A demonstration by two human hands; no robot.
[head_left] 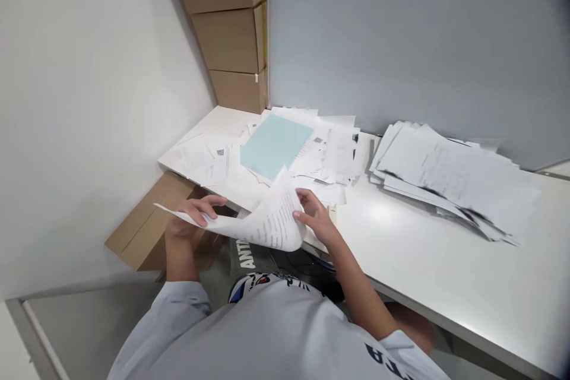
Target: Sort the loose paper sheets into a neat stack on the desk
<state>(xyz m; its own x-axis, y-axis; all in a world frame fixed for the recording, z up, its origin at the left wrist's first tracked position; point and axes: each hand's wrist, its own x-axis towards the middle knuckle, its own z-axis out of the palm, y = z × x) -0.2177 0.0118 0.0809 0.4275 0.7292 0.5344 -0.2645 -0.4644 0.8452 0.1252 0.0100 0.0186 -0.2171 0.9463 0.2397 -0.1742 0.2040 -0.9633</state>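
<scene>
My left hand (192, 218) grips the left edge of a printed paper sheet (262, 221), fingers curled over it. My right hand (313, 214) pinches the same sheet's right side, where it curls upward. The sheet hangs over the near edge of a white desk (427, 255), in front of my chest. Just beyond it lies a light blue sheet (274, 143) on top of scattered white papers (332, 151).
A second fanned pile of white papers (449, 178) lies at the desk's right rear. Stacked cardboard boxes (229, 29) stand in the far corner; another flat cardboard box (149, 222) sits on the floor at left. A grey partition wall (414, 35) backs the desk.
</scene>
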